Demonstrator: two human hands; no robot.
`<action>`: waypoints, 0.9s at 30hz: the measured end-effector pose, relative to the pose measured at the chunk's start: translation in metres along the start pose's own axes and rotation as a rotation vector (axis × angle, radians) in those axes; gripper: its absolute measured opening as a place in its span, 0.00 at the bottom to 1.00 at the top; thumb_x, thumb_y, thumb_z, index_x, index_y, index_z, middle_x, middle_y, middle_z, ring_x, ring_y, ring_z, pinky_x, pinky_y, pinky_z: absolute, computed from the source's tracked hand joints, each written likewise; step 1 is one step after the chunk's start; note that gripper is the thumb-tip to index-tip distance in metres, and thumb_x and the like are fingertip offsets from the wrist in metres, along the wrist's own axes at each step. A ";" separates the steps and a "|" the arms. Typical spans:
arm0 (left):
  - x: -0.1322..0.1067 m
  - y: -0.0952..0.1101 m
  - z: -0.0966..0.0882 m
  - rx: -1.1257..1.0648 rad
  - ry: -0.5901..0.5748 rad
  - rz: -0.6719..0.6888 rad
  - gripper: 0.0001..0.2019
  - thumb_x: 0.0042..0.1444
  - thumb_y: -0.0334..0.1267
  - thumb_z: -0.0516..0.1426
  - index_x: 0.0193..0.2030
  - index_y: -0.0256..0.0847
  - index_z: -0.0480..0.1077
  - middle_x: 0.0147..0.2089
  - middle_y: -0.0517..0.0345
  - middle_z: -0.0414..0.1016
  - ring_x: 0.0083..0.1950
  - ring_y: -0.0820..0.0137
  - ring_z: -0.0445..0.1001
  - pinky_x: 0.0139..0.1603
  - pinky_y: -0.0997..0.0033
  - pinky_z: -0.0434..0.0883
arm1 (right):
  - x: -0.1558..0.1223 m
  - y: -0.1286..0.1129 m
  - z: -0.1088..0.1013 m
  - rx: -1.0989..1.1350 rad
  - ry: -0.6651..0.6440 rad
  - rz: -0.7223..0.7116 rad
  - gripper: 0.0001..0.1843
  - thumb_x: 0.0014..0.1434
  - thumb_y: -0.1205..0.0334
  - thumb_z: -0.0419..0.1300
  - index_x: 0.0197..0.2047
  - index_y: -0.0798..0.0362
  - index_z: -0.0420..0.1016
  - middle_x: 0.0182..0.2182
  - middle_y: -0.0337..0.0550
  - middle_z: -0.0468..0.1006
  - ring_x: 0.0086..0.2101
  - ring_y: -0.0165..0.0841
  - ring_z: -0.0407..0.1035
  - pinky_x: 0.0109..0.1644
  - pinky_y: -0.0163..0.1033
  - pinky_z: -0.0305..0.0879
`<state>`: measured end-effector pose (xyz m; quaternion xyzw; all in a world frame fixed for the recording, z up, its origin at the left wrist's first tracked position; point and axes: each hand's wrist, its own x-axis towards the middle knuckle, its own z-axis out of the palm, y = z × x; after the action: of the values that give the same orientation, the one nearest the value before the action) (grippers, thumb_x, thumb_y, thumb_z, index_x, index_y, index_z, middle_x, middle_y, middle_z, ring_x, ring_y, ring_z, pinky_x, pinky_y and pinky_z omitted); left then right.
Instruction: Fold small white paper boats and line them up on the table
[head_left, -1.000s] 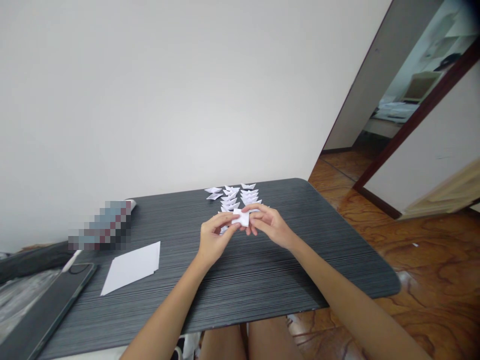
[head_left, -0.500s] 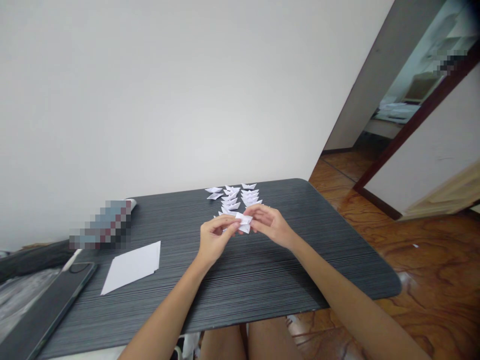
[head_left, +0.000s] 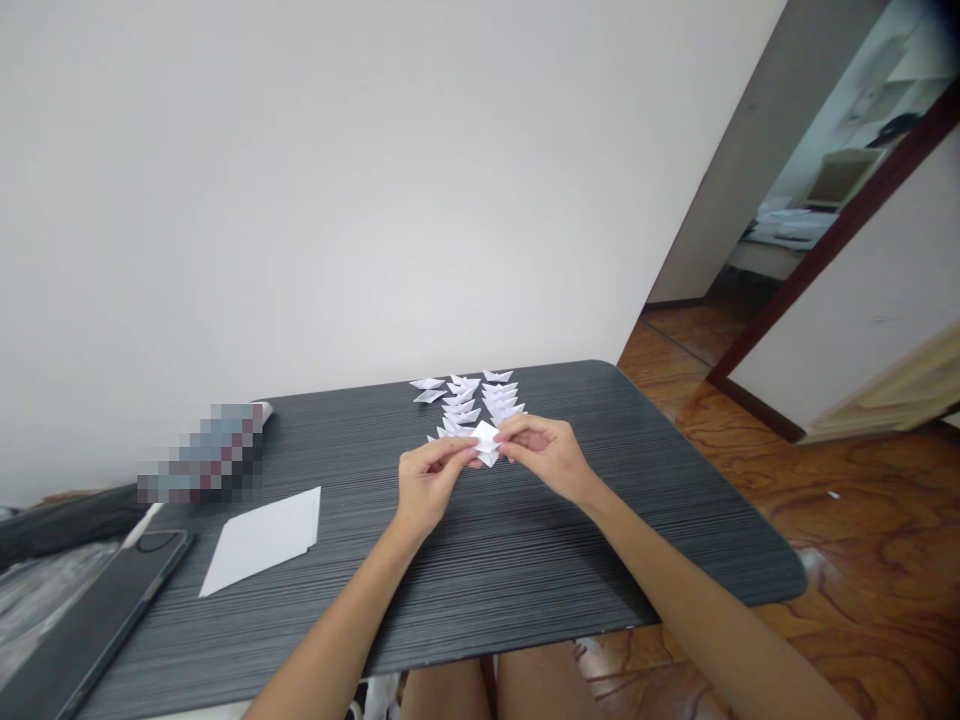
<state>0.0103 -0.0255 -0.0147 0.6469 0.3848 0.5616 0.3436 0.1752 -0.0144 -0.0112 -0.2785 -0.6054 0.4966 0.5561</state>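
Observation:
A small folded white paper (head_left: 487, 442) is pinched between my two hands above the dark table. My left hand (head_left: 431, 480) grips its left corner with thumb and fingers. Its right corner is between the thumb and fingers of my right hand (head_left: 546, 455). The paper shows a diamond-like shape with layered folds. Just beyond my hands, several white paper boats (head_left: 461, 405) stand in rows, the nearest ones partly hidden by my fingers.
A stack of white paper sheets (head_left: 262, 540) lies on the table (head_left: 345, 430) at the left. A dark phone-like slab (head_left: 97, 620) rests along the left edge, and a blurred-out object (head_left: 217, 450) sits behind the sheets. The wall (head_left: 450, 200) rises along the table's back edge.
The folded paper has turned from a slanted position to an upright diamond facing me. My right hand has closed on its right corner; my left keeps hold.

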 end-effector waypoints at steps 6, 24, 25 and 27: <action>0.000 0.004 -0.001 0.059 -0.019 0.026 0.05 0.47 0.34 0.58 0.30 0.37 0.74 0.29 0.56 0.76 0.23 0.75 0.72 0.28 0.77 0.70 | 0.000 -0.004 0.000 -0.047 -0.049 -0.029 0.05 0.46 0.69 0.61 0.31 0.54 0.74 0.28 0.41 0.72 0.27 0.27 0.67 0.28 0.33 0.64; 0.000 -0.002 0.003 -0.034 0.019 -0.114 0.06 0.48 0.37 0.56 0.30 0.36 0.68 0.26 0.59 0.73 0.25 0.74 0.73 0.24 0.80 0.66 | 0.001 0.003 0.003 -0.007 0.110 0.057 0.07 0.43 0.66 0.64 0.23 0.57 0.68 0.24 0.39 0.73 0.24 0.25 0.67 0.32 0.33 0.65; 0.000 -0.002 0.003 -0.020 0.009 -0.111 0.07 0.49 0.37 0.56 0.33 0.36 0.69 0.26 0.59 0.73 0.25 0.74 0.73 0.25 0.79 0.66 | 0.001 0.002 0.003 -0.013 0.106 0.055 0.07 0.43 0.65 0.63 0.23 0.57 0.68 0.23 0.38 0.73 0.24 0.25 0.67 0.32 0.33 0.65; 0.001 -0.001 0.002 0.036 -0.012 -0.110 0.11 0.50 0.37 0.55 0.39 0.36 0.70 0.26 0.59 0.74 0.25 0.75 0.71 0.27 0.79 0.67 | 0.001 0.002 0.003 -0.016 0.093 0.050 0.08 0.44 0.65 0.63 0.25 0.56 0.67 0.22 0.37 0.71 0.23 0.26 0.67 0.31 0.34 0.65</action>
<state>0.0120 -0.0244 -0.0160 0.6341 0.4279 0.5308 0.3647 0.1714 -0.0139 -0.0124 -0.3209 -0.5757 0.4919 0.5689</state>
